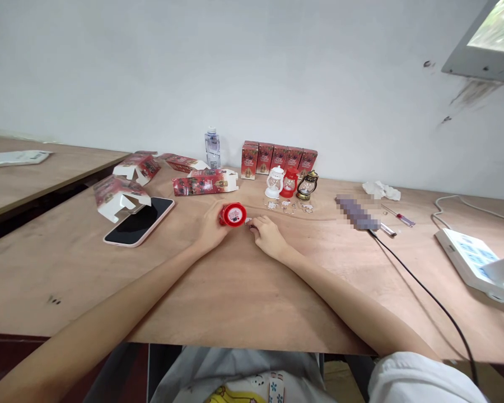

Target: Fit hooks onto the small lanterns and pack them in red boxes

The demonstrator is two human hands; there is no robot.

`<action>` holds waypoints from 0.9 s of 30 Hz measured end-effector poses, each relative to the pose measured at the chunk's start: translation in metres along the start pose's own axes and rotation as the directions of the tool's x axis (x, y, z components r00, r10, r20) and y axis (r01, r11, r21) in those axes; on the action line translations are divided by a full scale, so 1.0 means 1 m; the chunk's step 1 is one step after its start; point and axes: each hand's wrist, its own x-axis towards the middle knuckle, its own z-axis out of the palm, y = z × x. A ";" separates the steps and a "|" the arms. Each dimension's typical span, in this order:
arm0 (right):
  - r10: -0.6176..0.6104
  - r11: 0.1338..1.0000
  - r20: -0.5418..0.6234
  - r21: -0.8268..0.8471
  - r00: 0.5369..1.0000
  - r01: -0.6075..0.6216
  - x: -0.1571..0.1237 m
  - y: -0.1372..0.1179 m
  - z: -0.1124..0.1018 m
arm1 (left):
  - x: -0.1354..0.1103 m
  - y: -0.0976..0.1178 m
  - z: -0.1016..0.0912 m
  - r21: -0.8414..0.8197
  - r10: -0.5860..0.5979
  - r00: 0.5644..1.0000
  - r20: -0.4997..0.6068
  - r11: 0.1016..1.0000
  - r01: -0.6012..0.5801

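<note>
My left hand (212, 229) is closed around a small red lantern (232, 214) lying on its side on the wooden table (218, 291), its base facing me. My right hand (267, 234) rests on the table just right of it, fingertips pinching something tiny and pale beside the lantern's base; what it is cannot be made out. Behind stand three small lanterns: white (274, 182), red (289, 182) and dark gold (307, 186), with small clear parts (289, 206) scattered in front of them.
Several red boxes (279, 159) line the wall beside a water bottle (212, 147). Opened red cartons (121, 193) and a phone (139, 221) lie left. A screwdriver (399, 215), crumpled tissue (381, 190), black cable (424, 288) and white power strip (474, 260) are right.
</note>
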 end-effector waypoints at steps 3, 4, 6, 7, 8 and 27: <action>0.005 1.000 0.009 -0.012 1.000 -0.005 0.001 0.001 0.001 | 0.000 0.003 -0.001 -0.004 0.004 1.000 0.016 1.000 -0.004; 0.006 1.000 0.010 -0.010 1.000 -0.006 0.001 0.001 0.001 | 0.000 0.004 -0.001 0.000 0.005 1.000 0.022 1.000 -0.005; 0.012 1.000 0.010 0.000 1.000 -0.012 0.002 0.003 0.003 | 0.000 0.004 -0.002 0.011 0.013 0.999 0.038 1.000 -0.013; 0.018 1.000 0.008 0.006 1.000 -0.018 0.003 0.003 0.004 | -0.001 0.004 -0.002 0.017 0.021 0.999 0.047 1.000 -0.022; 0.026 1.000 0.006 0.013 1.000 -0.026 0.003 0.004 0.005 | -0.001 0.004 -0.002 0.023 0.033 0.998 0.058 0.999 -0.034; 0.273 0.873 -0.347 0.482 0.897 -0.079 0.001 0.004 -0.005 | -0.008 -0.008 0.003 0.110 0.092 0.994 0.053 0.989 -0.098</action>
